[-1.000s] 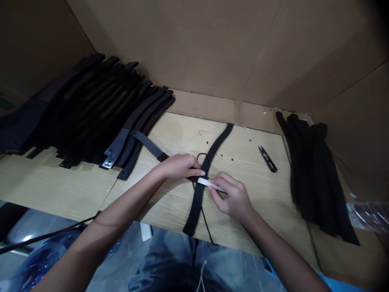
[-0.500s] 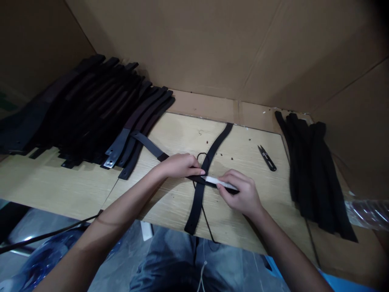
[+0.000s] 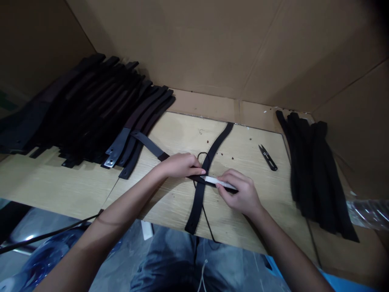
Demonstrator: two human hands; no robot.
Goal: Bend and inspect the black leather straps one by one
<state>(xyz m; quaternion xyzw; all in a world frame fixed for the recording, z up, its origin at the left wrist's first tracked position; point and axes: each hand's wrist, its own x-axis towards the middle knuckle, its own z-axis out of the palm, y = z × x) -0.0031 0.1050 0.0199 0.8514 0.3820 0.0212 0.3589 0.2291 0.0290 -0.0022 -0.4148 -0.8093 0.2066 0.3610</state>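
My left hand (image 3: 184, 165) is closed on a dark strap (image 3: 148, 144), with the thumb pressed along it. The strap runs from the upper left, under my fingers and on towards my right hand. My right hand (image 3: 240, 190) grips a white pencil (image 3: 216, 181), its pointed tip resting at the strap close to my left thumb. Beneath, a second black strap (image 3: 196, 209) lies crosswise on the wooden board (image 3: 255, 227). A thin black cord (image 3: 207, 219) loops out beside the crossing and trails towards the board's front edge.
Many dark straps (image 3: 100, 109) are heaped at the left. Several black strips (image 3: 316, 174) lie at the right, beside a clear plastic bottle (image 3: 367, 214). Black thread snips (image 3: 268, 158) rest nearer. Cardboard walls (image 3: 194, 48) rise behind and at the sides. Small dark crumbs dot the board.
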